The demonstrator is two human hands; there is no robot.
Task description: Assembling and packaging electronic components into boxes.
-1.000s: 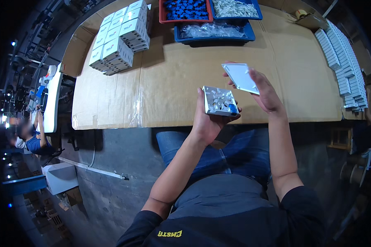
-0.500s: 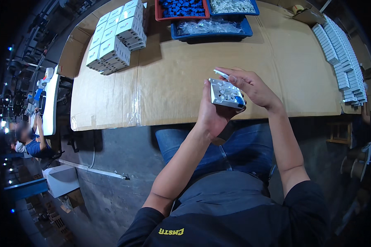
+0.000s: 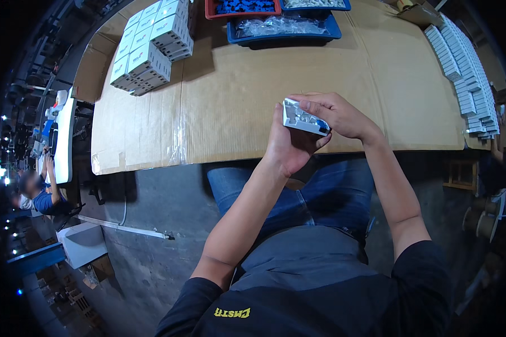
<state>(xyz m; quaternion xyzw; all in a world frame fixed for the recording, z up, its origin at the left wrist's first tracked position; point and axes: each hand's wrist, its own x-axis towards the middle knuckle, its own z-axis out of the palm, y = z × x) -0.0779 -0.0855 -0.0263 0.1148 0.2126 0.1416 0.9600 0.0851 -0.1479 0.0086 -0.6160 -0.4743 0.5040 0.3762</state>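
Observation:
My left hand (image 3: 288,147) cradles a small white plastic housing (image 3: 299,120) from below, just over the table's near edge. The housing is shallow and open-faced, with moulded shapes inside and a blue part (image 3: 322,127) at its right corner. My right hand (image 3: 344,116) lies across the far side of the housing, its thumb bent over the top and its fingers closed along the back edge. The palm and fingers cover much of the inside. Whether a thin white piece lies under the right hand cannot be seen.
Stacked white boxes (image 3: 146,62) stand at the far left of the cardboard-covered table (image 3: 236,106). At the back are a red bin (image 3: 243,16) of blue parts and blue bins (image 3: 284,39) with clear and white parts. White pieces (image 3: 461,78) line the right edge. A person (image 3: 45,194) sits far left.
My right hand has come down onto the housing; the thin white piece it held above is no longer distinguishable. Both hands and the housing sit slightly higher in the view, while the table has shifted upward.

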